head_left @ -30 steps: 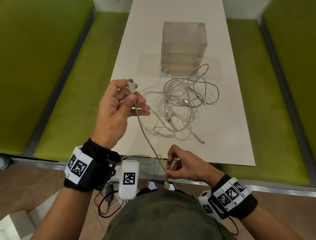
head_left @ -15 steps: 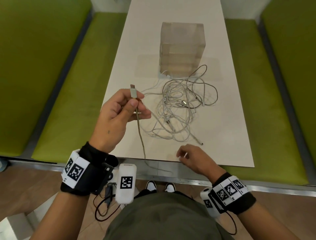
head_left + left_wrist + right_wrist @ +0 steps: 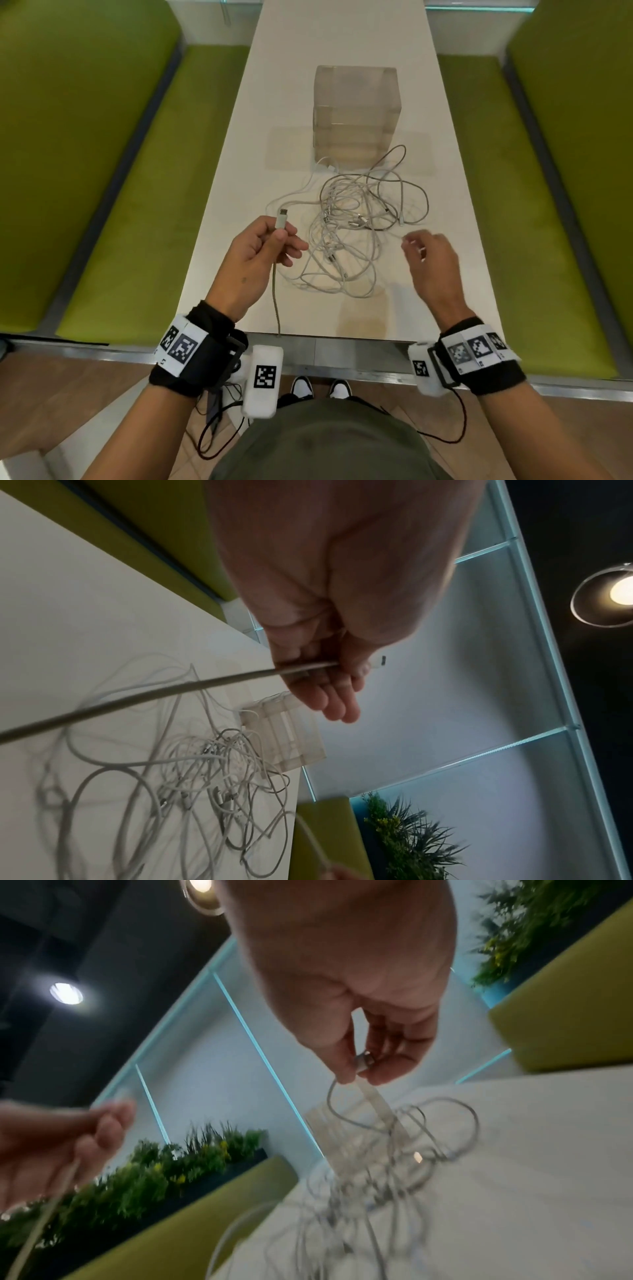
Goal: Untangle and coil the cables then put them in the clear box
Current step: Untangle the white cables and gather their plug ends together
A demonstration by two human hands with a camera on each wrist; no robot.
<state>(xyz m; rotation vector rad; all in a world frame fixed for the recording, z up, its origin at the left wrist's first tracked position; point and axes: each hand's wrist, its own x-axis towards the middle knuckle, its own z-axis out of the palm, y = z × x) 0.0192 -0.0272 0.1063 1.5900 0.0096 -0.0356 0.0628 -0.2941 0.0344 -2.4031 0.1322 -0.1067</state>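
My left hand [image 3: 281,237] pinches the white plug of a beige braided cable [image 3: 275,301] between thumb and fingers; the plug [image 3: 379,662] sticks up past the thumb. The cable hangs down to the table's near edge. To the right of the tangle, my right hand [image 3: 409,242] pinches a small metal connector [image 3: 363,1064] between thumb and forefinger. Its thin cable [image 3: 337,1112] curves down into the tangle of white and grey cables [image 3: 346,236] in the middle of the table. Beyond the tangle stands the clear box [image 3: 356,113], seemingly with nothing inside.
The narrow white table [image 3: 342,41] runs away from me between two green benches [image 3: 144,192], [image 3: 534,205]. The braided cable's lower end drops past the table's near edge [image 3: 342,337].
My right hand let go of the braided cable near the table edge. It rose up and to the right over the table and now pinches a connector beside the tangle. The left hand keeps its plug.
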